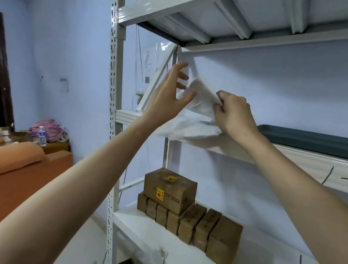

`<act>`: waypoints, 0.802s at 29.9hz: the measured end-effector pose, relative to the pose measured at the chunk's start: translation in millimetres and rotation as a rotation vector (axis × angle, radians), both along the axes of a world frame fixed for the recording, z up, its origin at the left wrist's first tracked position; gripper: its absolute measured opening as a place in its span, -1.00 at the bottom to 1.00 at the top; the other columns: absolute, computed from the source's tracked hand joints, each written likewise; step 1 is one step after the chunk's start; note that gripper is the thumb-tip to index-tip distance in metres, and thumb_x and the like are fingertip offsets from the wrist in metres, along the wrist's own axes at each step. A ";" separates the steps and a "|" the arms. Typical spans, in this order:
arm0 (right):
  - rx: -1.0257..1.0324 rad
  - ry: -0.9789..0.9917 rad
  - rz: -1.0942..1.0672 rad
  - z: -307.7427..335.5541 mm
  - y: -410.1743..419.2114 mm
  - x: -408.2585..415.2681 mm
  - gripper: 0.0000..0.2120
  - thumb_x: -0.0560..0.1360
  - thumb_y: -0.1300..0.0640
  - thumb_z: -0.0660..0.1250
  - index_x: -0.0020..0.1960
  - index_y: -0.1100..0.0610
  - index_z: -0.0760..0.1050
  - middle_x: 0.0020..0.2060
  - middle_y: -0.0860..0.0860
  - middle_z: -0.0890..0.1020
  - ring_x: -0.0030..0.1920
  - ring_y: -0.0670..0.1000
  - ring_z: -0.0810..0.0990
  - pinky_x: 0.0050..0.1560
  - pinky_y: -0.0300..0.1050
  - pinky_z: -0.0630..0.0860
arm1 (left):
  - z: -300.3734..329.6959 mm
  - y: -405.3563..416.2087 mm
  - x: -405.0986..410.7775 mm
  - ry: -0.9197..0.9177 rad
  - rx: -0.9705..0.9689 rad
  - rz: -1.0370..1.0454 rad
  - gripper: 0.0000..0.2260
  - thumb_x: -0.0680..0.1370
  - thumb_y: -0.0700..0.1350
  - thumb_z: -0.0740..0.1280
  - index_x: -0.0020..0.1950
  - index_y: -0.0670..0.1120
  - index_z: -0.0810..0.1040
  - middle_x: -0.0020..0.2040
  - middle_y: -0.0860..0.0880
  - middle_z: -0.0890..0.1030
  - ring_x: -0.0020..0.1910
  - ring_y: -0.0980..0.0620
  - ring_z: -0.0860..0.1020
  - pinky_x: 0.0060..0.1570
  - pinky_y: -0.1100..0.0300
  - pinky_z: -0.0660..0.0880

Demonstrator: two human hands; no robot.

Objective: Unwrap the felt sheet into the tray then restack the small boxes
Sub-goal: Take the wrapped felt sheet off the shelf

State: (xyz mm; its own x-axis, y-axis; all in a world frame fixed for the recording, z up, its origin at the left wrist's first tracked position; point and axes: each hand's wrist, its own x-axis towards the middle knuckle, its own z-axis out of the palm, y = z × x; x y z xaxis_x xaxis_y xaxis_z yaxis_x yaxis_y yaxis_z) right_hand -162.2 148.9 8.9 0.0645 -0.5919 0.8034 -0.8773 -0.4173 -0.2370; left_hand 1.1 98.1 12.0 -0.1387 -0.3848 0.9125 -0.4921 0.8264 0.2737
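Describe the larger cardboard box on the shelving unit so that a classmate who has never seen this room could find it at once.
Start at the white metal shelving unit and drop to the lower shelf, below both hands. A row of small brown boxes stands there. The larger box lies on top of the row's left end, the only one raised and bearing yellow stickers.

Glossy painted metal shelving (120, 65); matt cardboard boxes (189, 220)
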 end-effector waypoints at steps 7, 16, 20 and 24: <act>-0.063 -0.358 0.210 -8.6 88.4 -29.3 -0.86 0.44 0.22 0.32 -0.24 0.27 0.48 -0.42 0.02 0.50 -0.31 0.06 0.43 -0.35 -0.26 0.32 | -27.8 74.8 0.8 -0.005 -0.047 0.120 -0.64 0.49 0.03 0.36 0.21 -0.10 0.46 0.13 0.01 0.50 0.14 0.06 0.49 0.19 0.00 0.43; 0.121 -0.539 0.248 -82.6 177.3 -87.8 -0.73 0.39 0.11 0.45 -0.11 0.32 0.53 -0.16 0.20 0.67 -0.14 0.18 0.62 -0.07 0.03 0.53 | -89.4 148.5 -6.4 -0.047 0.539 -0.093 -0.68 0.50 0.01 0.38 0.22 -0.03 0.47 0.00 0.02 0.52 -0.06 0.06 0.53 0.03 0.18 0.46; 0.226 -0.583 0.199 -123.0 209.4 -110.8 -0.80 0.40 0.13 0.46 -0.29 0.06 0.44 -0.33 -0.04 0.57 -0.31 -0.08 0.52 -0.23 -0.12 0.44 | -121.0 167.7 -11.8 -0.213 0.694 -0.148 -0.78 0.50 -0.05 0.39 -0.04 -0.21 0.61 -0.17 -0.21 0.56 -0.19 0.03 0.49 -0.08 0.12 0.40; 0.373 -0.514 0.115 -157.1 229.6 -133.6 -0.77 0.40 0.02 0.45 -0.17 0.17 0.50 -0.24 0.02 0.63 -0.21 0.02 0.60 -0.20 -0.07 0.51 | -130.3 187.5 -20.0 -0.299 0.811 -0.215 -0.75 0.50 0.01 0.39 -0.10 -0.19 0.60 -0.20 -0.09 0.59 -0.21 0.05 0.52 -0.12 0.14 0.44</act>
